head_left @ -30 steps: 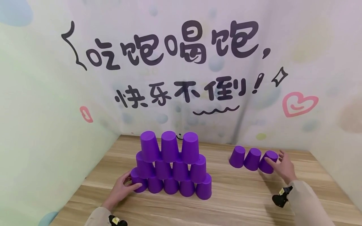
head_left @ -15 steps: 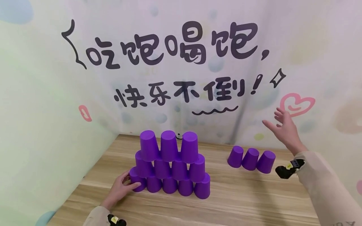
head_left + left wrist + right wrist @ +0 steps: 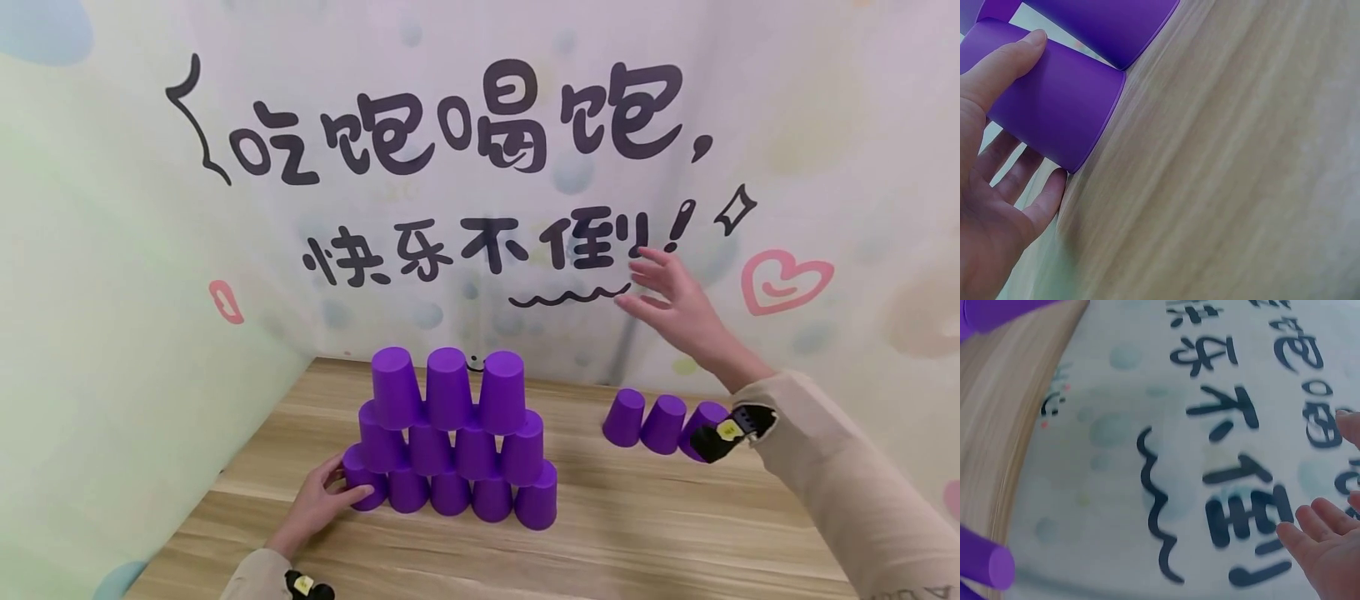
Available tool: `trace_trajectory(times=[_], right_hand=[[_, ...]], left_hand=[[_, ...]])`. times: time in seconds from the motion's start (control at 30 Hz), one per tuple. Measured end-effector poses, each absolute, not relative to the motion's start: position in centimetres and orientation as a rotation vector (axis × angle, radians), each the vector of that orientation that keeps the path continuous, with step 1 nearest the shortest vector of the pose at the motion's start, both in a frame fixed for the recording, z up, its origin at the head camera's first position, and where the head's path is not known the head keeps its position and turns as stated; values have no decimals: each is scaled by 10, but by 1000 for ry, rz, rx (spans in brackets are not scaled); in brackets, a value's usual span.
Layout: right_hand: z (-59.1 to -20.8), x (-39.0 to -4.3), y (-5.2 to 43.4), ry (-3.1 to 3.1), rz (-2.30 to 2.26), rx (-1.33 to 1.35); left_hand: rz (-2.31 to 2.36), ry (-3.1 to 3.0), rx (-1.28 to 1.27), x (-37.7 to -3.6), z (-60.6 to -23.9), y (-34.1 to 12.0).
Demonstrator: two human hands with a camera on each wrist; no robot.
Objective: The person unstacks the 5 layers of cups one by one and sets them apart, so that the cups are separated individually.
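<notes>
Purple plastic cups, upside down, form a pyramid (image 3: pixel 452 433) on the wooden tabletop (image 3: pixel 615 533): five in the bottom row, four above, three on top. Left hand (image 3: pixel 318 507) rests at the pyramid's left foot; thumb and fingers (image 3: pixel 1015 55) curl round the bottom-left cup (image 3: pixel 362 477), thumb on its side wall, the other fingers behind it. Right hand (image 3: pixel 675 302) is raised in the air in front of the printed wall (image 3: pixel 465 167), fingers spread wide, holding nothing. Three loose cups (image 3: pixel 660 421) stand in a row on the tabletop below it, well apart from the pyramid.
</notes>
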State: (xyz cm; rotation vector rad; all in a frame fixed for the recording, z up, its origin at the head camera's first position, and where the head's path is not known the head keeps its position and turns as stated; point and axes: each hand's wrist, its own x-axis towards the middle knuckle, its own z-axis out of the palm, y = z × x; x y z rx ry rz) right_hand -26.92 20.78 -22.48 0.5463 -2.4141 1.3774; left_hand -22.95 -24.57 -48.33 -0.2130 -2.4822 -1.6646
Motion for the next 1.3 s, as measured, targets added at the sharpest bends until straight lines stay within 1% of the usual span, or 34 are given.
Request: trace_trajectory(times=[0.3, 0.6, 0.87, 1.3], right_hand=[[-241, -261, 158, -2476, 1440, 840], [-274, -259, 122, -2515, 1446, 1069], [-292, -257, 109, -2547, 1485, 1154], [-301, -256, 103, -2557, 1499, 1123]], left_hand=[[-1667, -2477, -215, -231, -484, -246], [-1662, -2482, -208, -231, -485, -247], [-1675, -2491, -197, -231, -483, -246], [-1691, -2475, -196, -228, -482, -245]])
